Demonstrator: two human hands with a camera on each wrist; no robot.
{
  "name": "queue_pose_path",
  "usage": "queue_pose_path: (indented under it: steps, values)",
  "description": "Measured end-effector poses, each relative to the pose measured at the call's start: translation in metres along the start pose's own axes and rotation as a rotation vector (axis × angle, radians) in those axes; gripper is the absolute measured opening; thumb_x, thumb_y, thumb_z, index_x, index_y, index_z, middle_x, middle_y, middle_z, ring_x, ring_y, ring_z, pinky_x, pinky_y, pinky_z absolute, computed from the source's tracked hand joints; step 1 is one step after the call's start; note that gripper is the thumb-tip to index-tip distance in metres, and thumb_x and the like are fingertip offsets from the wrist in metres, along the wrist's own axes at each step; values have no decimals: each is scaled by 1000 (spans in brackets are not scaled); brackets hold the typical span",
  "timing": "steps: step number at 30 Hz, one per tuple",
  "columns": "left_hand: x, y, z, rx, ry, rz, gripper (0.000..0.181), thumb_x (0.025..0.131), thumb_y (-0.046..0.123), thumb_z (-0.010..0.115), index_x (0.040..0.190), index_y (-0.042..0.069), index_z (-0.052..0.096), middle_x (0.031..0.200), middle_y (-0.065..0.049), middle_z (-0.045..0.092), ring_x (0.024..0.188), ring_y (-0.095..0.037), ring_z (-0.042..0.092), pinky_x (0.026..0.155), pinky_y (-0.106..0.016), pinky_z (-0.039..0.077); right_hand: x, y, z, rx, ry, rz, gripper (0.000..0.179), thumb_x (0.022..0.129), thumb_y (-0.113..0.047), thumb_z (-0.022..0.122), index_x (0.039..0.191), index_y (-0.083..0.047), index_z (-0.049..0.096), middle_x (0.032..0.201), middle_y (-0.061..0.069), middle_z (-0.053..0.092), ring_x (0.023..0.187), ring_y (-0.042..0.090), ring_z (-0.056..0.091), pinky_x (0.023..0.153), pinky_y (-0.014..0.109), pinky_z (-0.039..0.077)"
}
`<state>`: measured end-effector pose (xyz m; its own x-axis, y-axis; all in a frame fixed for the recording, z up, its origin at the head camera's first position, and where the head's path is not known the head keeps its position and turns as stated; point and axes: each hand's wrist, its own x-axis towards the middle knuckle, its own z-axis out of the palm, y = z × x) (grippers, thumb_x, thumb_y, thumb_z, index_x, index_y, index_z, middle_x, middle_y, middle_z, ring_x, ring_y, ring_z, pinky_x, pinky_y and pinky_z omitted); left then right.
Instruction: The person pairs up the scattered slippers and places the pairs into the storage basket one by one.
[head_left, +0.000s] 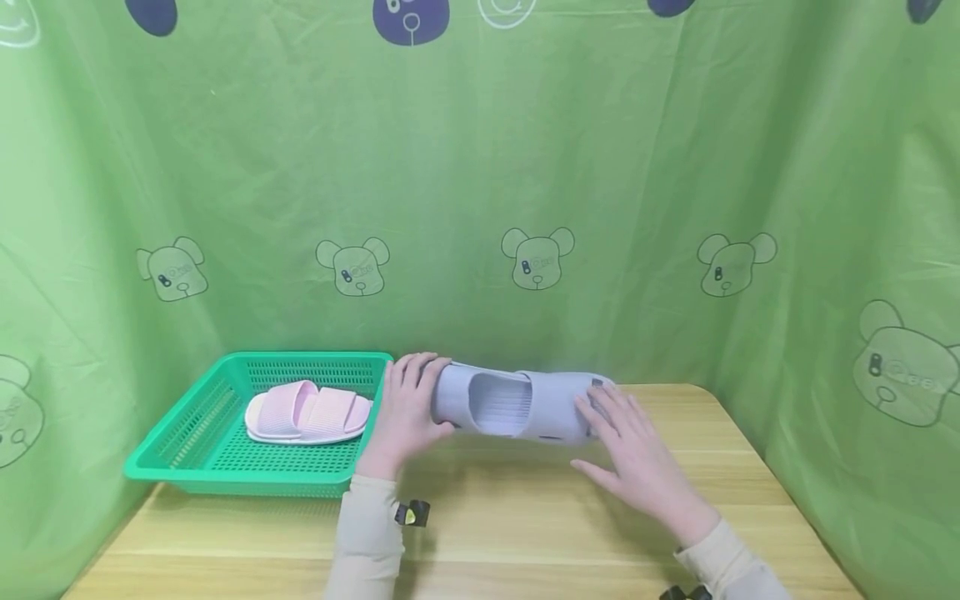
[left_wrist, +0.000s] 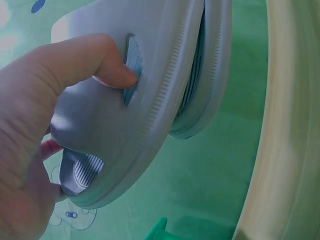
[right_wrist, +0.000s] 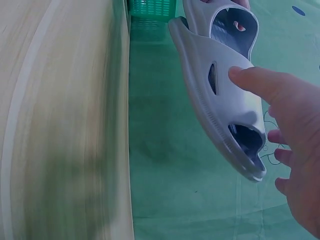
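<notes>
A pair of grey slippers [head_left: 555,402] is held above the table, one slipper overlapping the other end to end. My left hand [head_left: 401,408] grips the left end, with its thumb [left_wrist: 117,75] bent over the upper beside a slot in the left wrist view. My right hand [head_left: 637,454] is at the other end, fingers spread and loosely extended. In the right wrist view its thumb [right_wrist: 255,80] overlaps the grey upper [right_wrist: 225,60], while the other fingertips show beside the toe end.
Left on the wooden table [head_left: 525,533] stands a green plastic basket [head_left: 277,477] with pink slippers [head_left: 322,417] in it. A green curtain [head_left: 450,167] with bear prints hangs behind and on both sides.
</notes>
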<state>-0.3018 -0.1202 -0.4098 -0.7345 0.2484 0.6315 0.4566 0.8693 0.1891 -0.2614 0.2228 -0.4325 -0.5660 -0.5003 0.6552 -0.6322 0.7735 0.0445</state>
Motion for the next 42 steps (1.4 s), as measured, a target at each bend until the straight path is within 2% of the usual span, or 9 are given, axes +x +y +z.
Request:
queue_pose_path:
  steps: [3,10,17,25,29,42]
  values:
    - [-1,-5,-3,-13,21,-10,98,52,32,91,139,21,46,141,-6,46,134,-31,35,118,-64,17,0,-1,1,19,22,-28,79,80,-47,67,142,-2,46,146,24,43,136,47,37,126,40,0]
    - [-3,-15,-14,-29,13,-63,98,55,29,89,141,21,44,143,-7,43,136,-32,32,119,-63,14,0,-4,3,28,14,-71,73,88,-52,57,142,-4,47,145,22,46,135,44,40,127,39,5]
    - [-4,-24,-23,-40,42,-97,95,54,24,88,139,20,46,143,-8,43,136,-32,31,119,-64,13,2,-9,7,48,13,-93,72,83,-42,66,141,-3,48,144,22,47,134,43,42,126,35,4]
    - [-9,-37,-31,-45,72,-131,95,54,22,88,138,19,46,143,-10,42,135,-34,31,117,-67,14,-1,-17,11,33,-11,-99,75,82,-42,68,145,-9,45,148,19,45,134,42,42,125,30,1]
    - [-12,-43,-34,-46,93,-142,95,53,21,88,138,18,46,143,-11,42,134,-34,31,117,-67,14,-1,-21,14,38,-15,-117,70,86,-45,64,143,-9,47,148,19,45,134,42,43,125,29,-1]
    - [-21,-57,-49,-62,131,-151,92,52,21,87,136,15,49,139,-13,44,128,-35,32,112,-57,23,-3,-34,24,51,-43,-157,75,77,-38,74,141,-7,49,146,18,47,134,40,44,125,27,-3]
